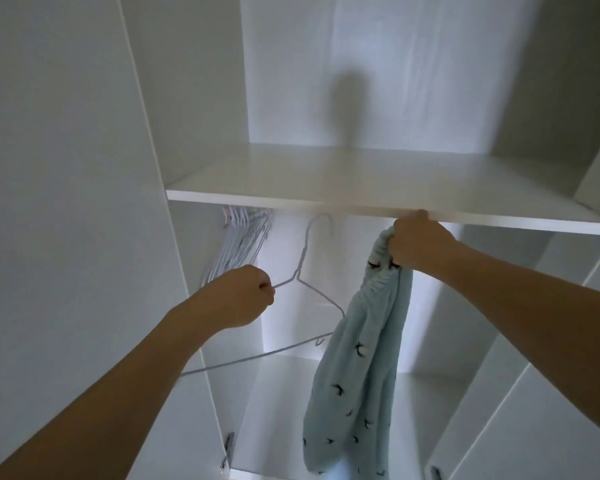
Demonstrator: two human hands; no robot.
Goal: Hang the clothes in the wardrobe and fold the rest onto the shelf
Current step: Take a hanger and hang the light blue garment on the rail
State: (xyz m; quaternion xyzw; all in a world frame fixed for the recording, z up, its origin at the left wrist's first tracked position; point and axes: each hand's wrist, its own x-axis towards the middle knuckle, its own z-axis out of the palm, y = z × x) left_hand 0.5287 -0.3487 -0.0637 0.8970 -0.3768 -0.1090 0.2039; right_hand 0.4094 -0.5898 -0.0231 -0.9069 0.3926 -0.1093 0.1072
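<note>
Left hand (238, 295) fisted round shoulder wire of grey wire hanger (303, 271), hook end up, just under shelf edge. Right hand (418, 244) clenched on bunched top of pale blue garment (352, 386) with small dark bird print; cloth hung straight down below fist. Hands apart, hanger between them. White shelf (326, 181) just above both hands, surface bare. Beyond left hand, bunch of spare hangers (238, 239) hung under shelf inside white wardrobe (187, 98).

Hanging bunched below the white shelf (378, 209): pale blue bird-print garment (354, 375); tilting beside it, a wire hanger (302, 271).
</note>
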